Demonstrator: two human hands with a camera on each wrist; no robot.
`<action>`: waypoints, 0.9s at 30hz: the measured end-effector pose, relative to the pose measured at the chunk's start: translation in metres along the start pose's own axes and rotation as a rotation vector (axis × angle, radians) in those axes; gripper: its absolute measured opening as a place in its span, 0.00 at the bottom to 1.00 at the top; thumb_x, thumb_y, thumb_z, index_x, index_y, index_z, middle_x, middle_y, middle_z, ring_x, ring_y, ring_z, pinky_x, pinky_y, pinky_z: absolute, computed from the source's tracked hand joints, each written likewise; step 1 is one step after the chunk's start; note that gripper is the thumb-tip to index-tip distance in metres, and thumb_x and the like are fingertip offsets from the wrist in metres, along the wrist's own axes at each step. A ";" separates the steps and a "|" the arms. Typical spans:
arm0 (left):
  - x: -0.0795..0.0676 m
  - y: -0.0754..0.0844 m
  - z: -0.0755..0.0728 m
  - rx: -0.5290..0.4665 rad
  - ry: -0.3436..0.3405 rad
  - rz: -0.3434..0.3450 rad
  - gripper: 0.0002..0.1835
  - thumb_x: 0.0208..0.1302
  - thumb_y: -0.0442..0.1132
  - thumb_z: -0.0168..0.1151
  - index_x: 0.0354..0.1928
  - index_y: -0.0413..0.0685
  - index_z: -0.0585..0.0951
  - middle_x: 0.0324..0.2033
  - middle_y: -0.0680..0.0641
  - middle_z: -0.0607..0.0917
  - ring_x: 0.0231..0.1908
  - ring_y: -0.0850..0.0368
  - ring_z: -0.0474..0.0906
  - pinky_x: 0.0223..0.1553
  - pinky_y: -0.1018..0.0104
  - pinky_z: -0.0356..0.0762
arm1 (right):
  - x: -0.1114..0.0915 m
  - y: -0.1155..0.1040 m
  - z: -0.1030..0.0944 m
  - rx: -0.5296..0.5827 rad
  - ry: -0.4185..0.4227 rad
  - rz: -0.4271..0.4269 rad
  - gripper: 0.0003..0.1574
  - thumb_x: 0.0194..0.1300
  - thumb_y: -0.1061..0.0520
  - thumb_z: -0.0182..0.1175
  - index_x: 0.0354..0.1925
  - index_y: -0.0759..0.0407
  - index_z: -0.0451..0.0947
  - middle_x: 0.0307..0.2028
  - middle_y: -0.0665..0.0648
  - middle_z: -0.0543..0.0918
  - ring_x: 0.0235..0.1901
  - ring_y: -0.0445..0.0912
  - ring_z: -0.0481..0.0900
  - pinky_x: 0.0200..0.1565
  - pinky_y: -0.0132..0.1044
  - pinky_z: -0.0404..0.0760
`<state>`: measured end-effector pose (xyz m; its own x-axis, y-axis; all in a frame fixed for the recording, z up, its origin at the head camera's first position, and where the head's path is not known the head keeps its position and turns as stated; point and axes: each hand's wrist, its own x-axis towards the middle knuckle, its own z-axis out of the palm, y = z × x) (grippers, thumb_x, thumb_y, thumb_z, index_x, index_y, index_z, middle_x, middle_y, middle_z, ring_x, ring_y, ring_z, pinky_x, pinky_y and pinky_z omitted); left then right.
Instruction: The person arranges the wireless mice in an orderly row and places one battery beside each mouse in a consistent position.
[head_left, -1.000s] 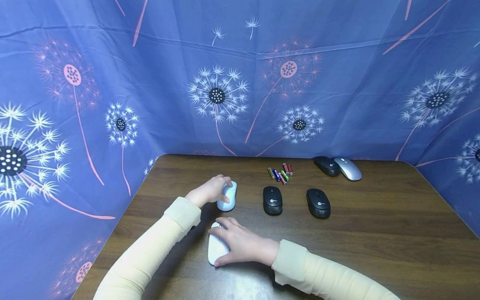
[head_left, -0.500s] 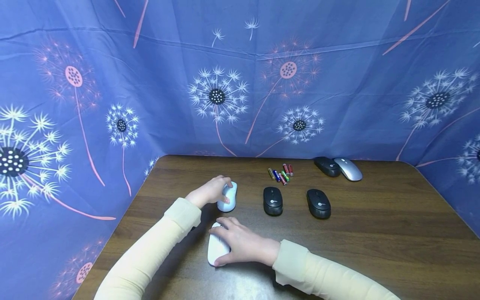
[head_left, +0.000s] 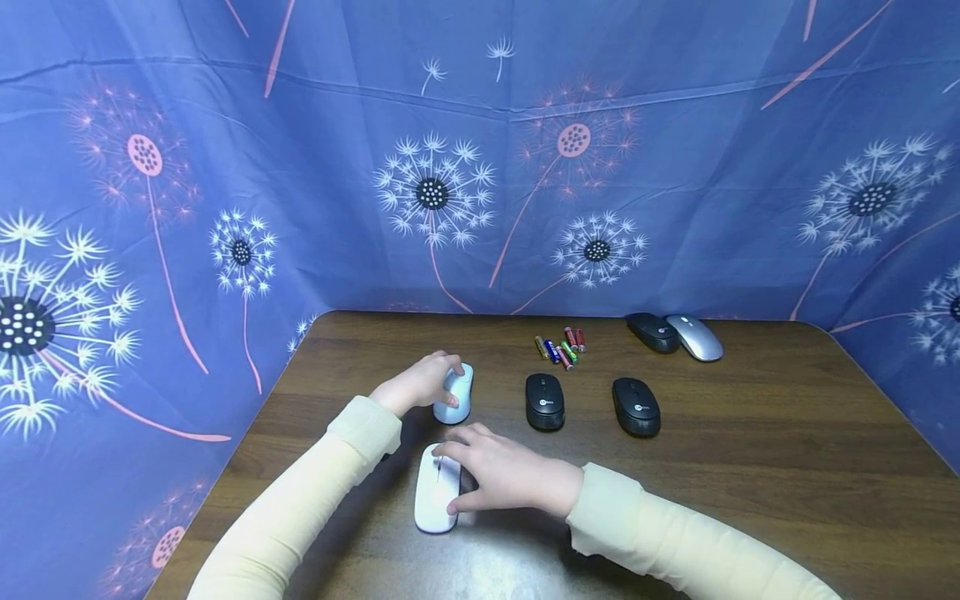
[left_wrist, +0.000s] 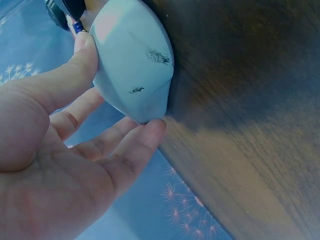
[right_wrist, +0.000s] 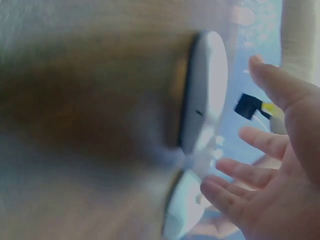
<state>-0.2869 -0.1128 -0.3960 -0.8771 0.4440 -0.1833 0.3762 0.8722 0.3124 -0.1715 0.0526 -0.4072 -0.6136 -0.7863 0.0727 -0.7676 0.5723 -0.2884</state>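
Note:
A light blue computer mouse (head_left: pixel 461 382) lies on the table, gripped by my left hand (head_left: pixel 422 383). The left wrist view shows the thumb on one side of this mouse and fingertips at its end; dark scuffs mark its shell. Nearer to me is a white computer mouse (head_left: pixel 435 502), flat on the table. My right hand (head_left: pixel 510 475) is just to its right with the fingers spread. In the right wrist view a gap shows between the white mouse (right_wrist: pixel 210 90) and the thumb and fingers, and that hand holds nothing.
Two black mice (head_left: pixel 545 402) stand side by side right of the hands. Several small batteries (head_left: pixel 561 349) lie in a cluster behind them. Another black mouse (head_left: pixel 653 332) and a silver mouse (head_left: pixel 695 337) touch at the back right. A blue dandelion-print cloth (head_left: pixel 480 167) hangs behind the table.
My right hand has let go of the white mouse and moved a little to the right. The left hand and the light blue mouse stay in place.

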 end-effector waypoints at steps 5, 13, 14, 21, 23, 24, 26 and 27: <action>-0.001 -0.001 0.001 -0.006 0.008 -0.005 0.27 0.52 0.40 0.72 0.55 0.45 0.76 0.59 0.40 0.72 0.58 0.46 0.70 0.57 0.57 0.70 | -0.005 0.009 -0.020 0.035 -0.020 0.023 0.37 0.55 0.40 0.67 0.60 0.50 0.71 0.58 0.53 0.74 0.56 0.47 0.71 0.53 0.40 0.76; -0.001 0.000 0.000 -0.011 0.016 0.000 0.27 0.51 0.39 0.72 0.55 0.43 0.76 0.58 0.39 0.73 0.58 0.46 0.70 0.58 0.57 0.70 | -0.018 0.027 -0.052 0.025 0.014 0.056 0.34 0.59 0.41 0.64 0.60 0.52 0.71 0.57 0.55 0.75 0.57 0.48 0.71 0.55 0.45 0.75; -0.001 0.000 0.000 -0.012 0.018 0.002 0.27 0.51 0.39 0.72 0.55 0.43 0.76 0.58 0.39 0.73 0.58 0.46 0.70 0.58 0.57 0.70 | -0.019 0.029 -0.056 0.022 0.027 0.056 0.34 0.59 0.42 0.64 0.60 0.53 0.71 0.57 0.56 0.75 0.57 0.49 0.72 0.54 0.45 0.76; 0.000 -0.002 0.003 -0.005 0.029 0.018 0.27 0.51 0.39 0.72 0.54 0.43 0.77 0.57 0.39 0.74 0.59 0.45 0.69 0.59 0.57 0.69 | -0.033 0.046 -0.077 -0.007 0.098 0.093 0.33 0.59 0.44 0.65 0.60 0.54 0.71 0.56 0.56 0.75 0.55 0.50 0.72 0.53 0.46 0.75; 0.000 -0.002 0.003 -0.006 0.033 0.025 0.27 0.50 0.39 0.73 0.54 0.42 0.77 0.56 0.39 0.74 0.58 0.46 0.70 0.58 0.57 0.70 | -0.036 0.052 -0.083 -0.028 0.117 0.105 0.32 0.59 0.45 0.65 0.59 0.54 0.72 0.55 0.56 0.75 0.56 0.50 0.72 0.54 0.47 0.75; 0.000 -0.003 0.003 -0.007 0.033 0.028 0.27 0.50 0.38 0.73 0.54 0.42 0.77 0.56 0.39 0.75 0.58 0.46 0.70 0.58 0.57 0.70 | -0.038 0.055 -0.086 -0.038 0.128 0.111 0.32 0.59 0.45 0.65 0.59 0.54 0.72 0.54 0.56 0.76 0.56 0.51 0.73 0.54 0.47 0.75; 0.000 -0.003 0.003 -0.009 0.034 0.031 0.27 0.50 0.38 0.73 0.54 0.42 0.77 0.55 0.39 0.75 0.58 0.46 0.70 0.58 0.58 0.70 | -0.042 0.061 -0.092 -0.064 0.160 0.111 0.31 0.58 0.47 0.66 0.57 0.55 0.73 0.53 0.55 0.76 0.55 0.51 0.73 0.54 0.47 0.75; 0.000 -0.003 0.003 -0.009 0.035 0.032 0.27 0.50 0.38 0.72 0.53 0.42 0.77 0.55 0.39 0.75 0.58 0.46 0.70 0.58 0.58 0.70 | -0.043 0.065 -0.095 -0.081 0.179 0.109 0.31 0.58 0.47 0.66 0.57 0.56 0.73 0.53 0.56 0.77 0.54 0.51 0.74 0.55 0.48 0.74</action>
<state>-0.2869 -0.1145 -0.4000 -0.8747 0.4638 -0.1409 0.4014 0.8560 0.3259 -0.2124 0.1461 -0.3379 -0.7116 -0.6687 0.2156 -0.7025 0.6745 -0.2270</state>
